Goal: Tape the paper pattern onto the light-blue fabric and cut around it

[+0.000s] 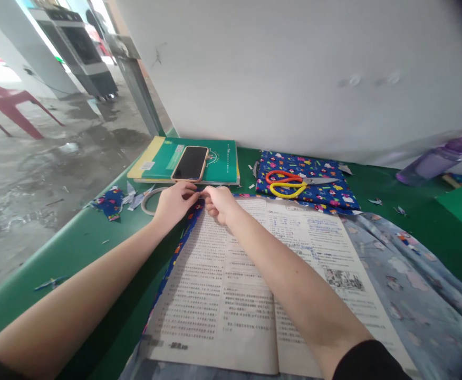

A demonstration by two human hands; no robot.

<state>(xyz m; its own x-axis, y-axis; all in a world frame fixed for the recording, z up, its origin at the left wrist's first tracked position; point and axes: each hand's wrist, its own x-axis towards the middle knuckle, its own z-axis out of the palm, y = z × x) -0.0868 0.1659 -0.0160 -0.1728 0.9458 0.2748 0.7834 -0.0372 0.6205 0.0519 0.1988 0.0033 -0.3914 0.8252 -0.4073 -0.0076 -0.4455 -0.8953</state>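
Note:
An open printed book (250, 295) lies on patterned cloth (408, 285), whose dark blue edge shows along the left and top of the pages. At the book's top left corner, my left hand (178, 201) pinches the blue cloth edge between thumb and fingers. My right hand (220, 203) meets it there, fingers curled and closed on the same edge. The fingertips of both hands nearly touch. Just left of my left hand lies a roll of tape (148, 202), partly hidden by it.
Behind the hands, a phone (191, 163) rests on a green book (227, 158). Scissors (288, 184) lie on folded blue cloth (334, 198). A purple bottle (432, 161) leans by the wall. Cloth scraps (111, 203) and a pen-like object (51, 283) are on the green table (80, 253).

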